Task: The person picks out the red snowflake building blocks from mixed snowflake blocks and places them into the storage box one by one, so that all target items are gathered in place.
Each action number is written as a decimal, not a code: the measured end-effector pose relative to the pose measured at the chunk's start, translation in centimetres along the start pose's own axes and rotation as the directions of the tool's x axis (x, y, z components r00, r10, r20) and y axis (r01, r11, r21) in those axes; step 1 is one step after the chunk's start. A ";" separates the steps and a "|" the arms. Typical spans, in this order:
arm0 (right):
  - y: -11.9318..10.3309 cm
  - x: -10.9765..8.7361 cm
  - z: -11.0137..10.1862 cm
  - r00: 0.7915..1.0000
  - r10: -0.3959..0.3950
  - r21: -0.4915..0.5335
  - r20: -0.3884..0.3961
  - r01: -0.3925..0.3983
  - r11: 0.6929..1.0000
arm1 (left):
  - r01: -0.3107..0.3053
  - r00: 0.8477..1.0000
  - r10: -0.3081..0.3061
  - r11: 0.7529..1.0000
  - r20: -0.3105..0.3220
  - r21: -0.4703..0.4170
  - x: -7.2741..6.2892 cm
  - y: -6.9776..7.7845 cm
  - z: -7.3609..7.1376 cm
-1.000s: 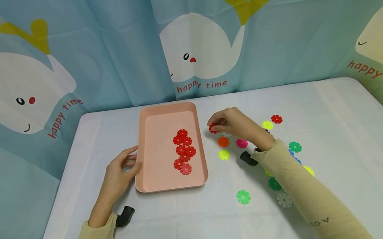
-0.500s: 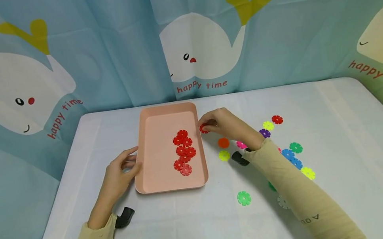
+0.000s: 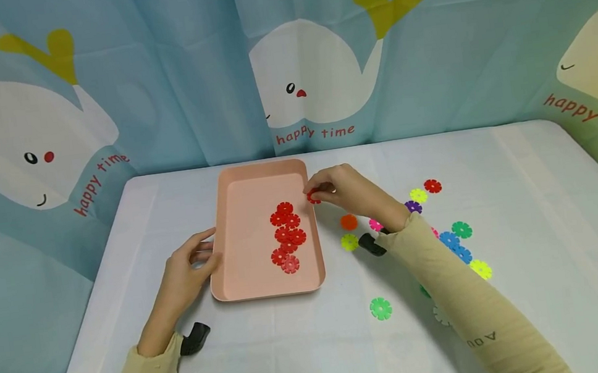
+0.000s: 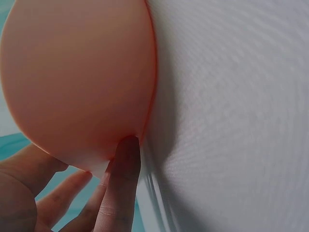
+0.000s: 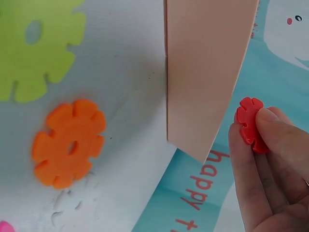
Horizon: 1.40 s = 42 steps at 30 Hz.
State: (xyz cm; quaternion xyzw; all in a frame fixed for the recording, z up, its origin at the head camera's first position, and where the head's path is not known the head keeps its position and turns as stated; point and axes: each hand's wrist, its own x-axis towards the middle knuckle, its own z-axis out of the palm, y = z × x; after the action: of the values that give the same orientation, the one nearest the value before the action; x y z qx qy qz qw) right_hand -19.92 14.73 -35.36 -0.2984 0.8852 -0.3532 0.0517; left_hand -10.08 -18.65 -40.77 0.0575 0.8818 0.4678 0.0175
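In the head view, my right hand [image 3: 349,193] pinches a red flower-shaped disc [image 3: 314,196] between thumb and fingers, beside the right rim of a pink tray [image 3: 274,286]. The right wrist view shows that red disc [image 5: 250,124] upright, clear of the tray wall [image 5: 205,72]. With thumb and fingers, my left hand [image 3: 183,272] holds the tray's left side; one fingertip meets the pink wall [image 4: 82,72] low down in the left wrist view. Several red discs [image 3: 284,235] lie overlapping in the tray's right half.
Loose discs lie right of the tray: orange [image 3: 349,222], yellow-green [image 3: 349,242], light green [image 3: 380,309], purple [image 3: 413,207], red [image 3: 433,186], blue [image 3: 454,245] and more. My right sleeve [image 3: 476,308] covers some. A whale-print curtain [image 3: 165,103] hangs behind the table.
My right hand has carried the red disc left, from among the loose discs up to the tray's right rim. The left hand and the tray have stayed put.
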 end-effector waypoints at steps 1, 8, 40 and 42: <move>-0.1 0.1 0.0 1.000 0.000 0.001 0.004 0.000 1.000 | 0.000 1.000 0.000 1.000 -0.001 0.000 0.0 0.0 0.0; -0.2 0.6 0.3 1.000 -0.006 0.009 0.013 0.005 1.000 | 0.007 1.000 -0.007 1.000 0.006 -0.003 -0.1 0.0 0.0; 0.0 4.9 2.8 0.999 0.049 -0.004 0.008 -0.049 0.999 | -0.009 1.000 0.009 1.000 -0.004 -0.012 0.0 0.1 -0.1; 0.0 5.1 2.9 0.999 0.049 0.002 0.010 -0.049 0.999 | -0.006 1.000 0.006 1.000 -0.002 -0.009 0.0 0.2 -0.1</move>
State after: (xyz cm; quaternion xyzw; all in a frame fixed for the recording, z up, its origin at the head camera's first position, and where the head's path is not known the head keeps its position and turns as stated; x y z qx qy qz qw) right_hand -23.22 10.16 -36.93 -0.2783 0.8915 -0.3515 0.0649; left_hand -10.11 -18.61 -40.57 0.0596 0.8794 0.4720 0.0156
